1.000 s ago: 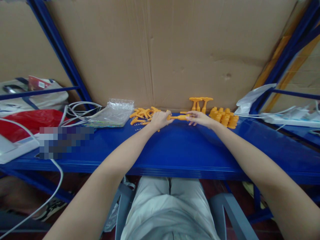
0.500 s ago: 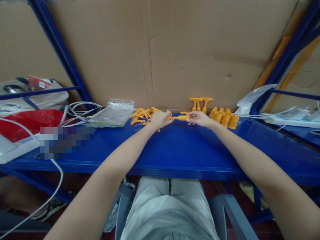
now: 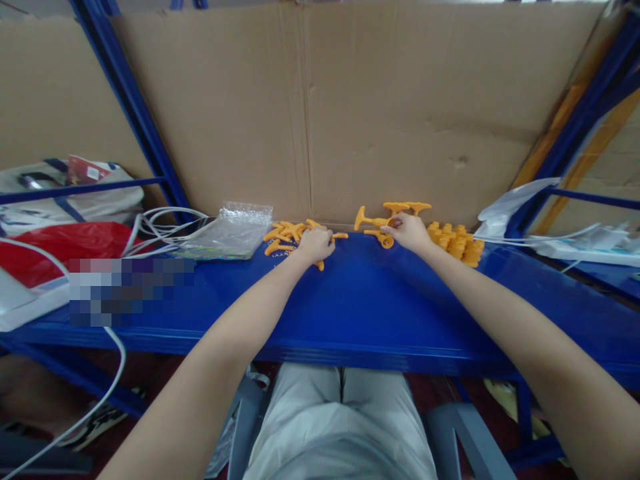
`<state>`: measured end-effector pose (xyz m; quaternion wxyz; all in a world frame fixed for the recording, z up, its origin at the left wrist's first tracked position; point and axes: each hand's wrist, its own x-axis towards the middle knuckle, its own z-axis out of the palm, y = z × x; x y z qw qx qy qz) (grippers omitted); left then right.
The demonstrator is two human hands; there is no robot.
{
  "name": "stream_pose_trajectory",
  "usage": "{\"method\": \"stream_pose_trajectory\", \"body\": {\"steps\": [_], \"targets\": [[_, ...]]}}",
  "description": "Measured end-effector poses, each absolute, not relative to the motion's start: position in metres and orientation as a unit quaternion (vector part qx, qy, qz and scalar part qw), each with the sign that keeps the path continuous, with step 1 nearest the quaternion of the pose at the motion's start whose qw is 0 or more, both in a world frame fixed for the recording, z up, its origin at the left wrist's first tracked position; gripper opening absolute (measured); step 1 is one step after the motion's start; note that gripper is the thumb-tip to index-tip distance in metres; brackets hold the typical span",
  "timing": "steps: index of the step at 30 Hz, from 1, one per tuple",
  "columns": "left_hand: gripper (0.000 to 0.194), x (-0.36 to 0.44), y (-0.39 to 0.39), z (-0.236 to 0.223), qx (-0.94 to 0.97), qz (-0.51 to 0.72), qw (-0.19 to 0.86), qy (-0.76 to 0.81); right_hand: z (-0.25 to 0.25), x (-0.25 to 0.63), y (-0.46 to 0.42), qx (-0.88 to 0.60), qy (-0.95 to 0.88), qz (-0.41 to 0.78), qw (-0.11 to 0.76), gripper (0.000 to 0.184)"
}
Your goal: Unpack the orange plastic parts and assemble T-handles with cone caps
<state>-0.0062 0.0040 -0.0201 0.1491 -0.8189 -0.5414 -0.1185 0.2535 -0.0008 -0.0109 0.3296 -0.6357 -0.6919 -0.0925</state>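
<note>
Turned on its side, an orange T-shaped handle [image 3: 369, 219] is in my right hand [image 3: 411, 232], whose fingers close round its far end. Just under those fingers lies an orange ring-ended piece [image 3: 386, 241]. My left hand [image 3: 316, 245] is curled down at the right side of a pile of orange T-shaped handles [image 3: 287, 231]. Its fingertips are mostly hidden, so what they grip does not show. One more orange piece [image 3: 341, 235] pokes out to the right of that hand.
Orange T-shaped handles [image 3: 407, 207] stand upright against the cardboard [image 3: 370, 120]. Rows of orange parts [image 3: 457, 243] stand right of my right hand. Clear plastic bags [image 3: 225, 233] and white cables [image 3: 173, 217] lie left on the blue table [image 3: 350, 307]. Blue posts [image 3: 133, 113] flank the workspace.
My hands have moved apart. The orange piece that stretched between them is now only in my right hand, raised and tilted near the standing handles. My left hand has shifted slightly onto the pile.
</note>
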Motion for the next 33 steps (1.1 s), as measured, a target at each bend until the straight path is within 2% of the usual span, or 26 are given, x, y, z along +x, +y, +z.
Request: {"method": "stream_pose_trajectory", "body": {"steps": [6,13,22,28,33], "targets": [[0.039,-0.01,0.006,-0.023,-0.828,-0.1,0.145,-0.533,-0.011,0.228,-0.005,-0.721,-0.658,-0.143,0.165,0.049],[0.046,-0.013,0.016,-0.029,-0.843,-0.061,0.1,-0.524,-0.018,0.209,-0.013,-0.721,-0.669,-0.156,0.091,0.057],[0.049,-0.015,0.021,-0.029,-0.845,-0.058,0.088,-0.524,-0.024,0.214,-0.017,-0.711,-0.677,-0.144,0.122,0.057],[0.049,-0.014,0.027,-0.032,-0.834,-0.066,0.091,-0.54,-0.015,0.257,-0.014,-0.69,-0.678,-0.136,0.214,0.04],[0.038,-0.014,0.027,-0.033,-0.824,-0.077,0.1,-0.552,-0.028,0.288,-0.022,-0.654,-0.71,-0.129,0.229,0.043]]}}
